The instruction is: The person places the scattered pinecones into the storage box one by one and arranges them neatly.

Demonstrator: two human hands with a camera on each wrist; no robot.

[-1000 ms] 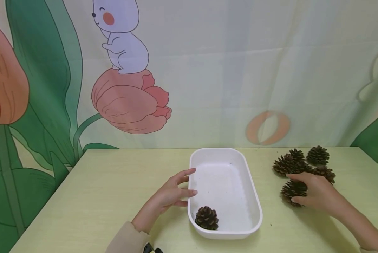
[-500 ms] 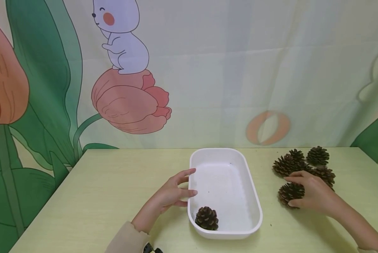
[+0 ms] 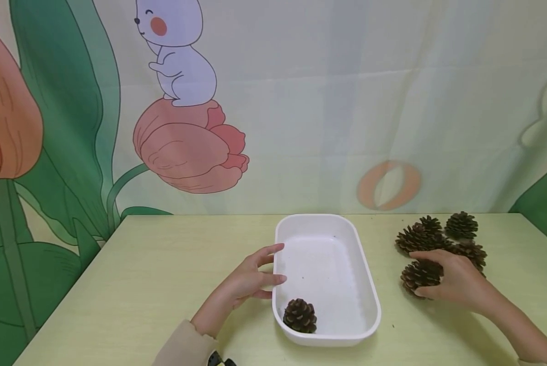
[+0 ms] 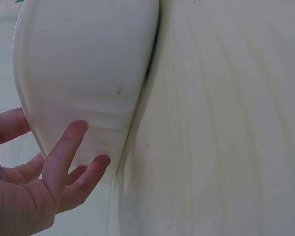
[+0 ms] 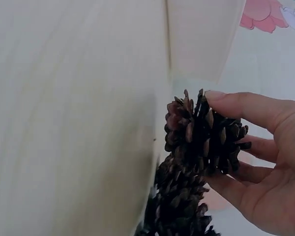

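Observation:
My left hand [image 3: 250,279] holds the left rim of a white rectangular tray [image 3: 372,300], some fingertips over the edge and others against the outer wall. In the left wrist view, the fingers [image 4: 64,157] lie against the pale tray side [image 4: 88,59]. One brown pine cone [image 3: 300,315] sits in the tray's near left corner. Over to the right, my right hand [image 3: 461,279] grips another pine cone [image 3: 419,277] between thumb and fingers. The right wrist view shows this pine cone [image 5: 201,135] close against other cones [image 5: 179,201]; the palm stays apart from it.
Behind the right hand, several more pine cones [image 3: 420,238] are clustered, one cone [image 3: 461,225] at the table's back edge. The pale wooden table [image 3: 163,264] ends at a printed cloth backdrop [image 3: 292,127].
My right hand has shifted slightly left with the pine cone, closer to the tray. The left hand and tray keep their places.

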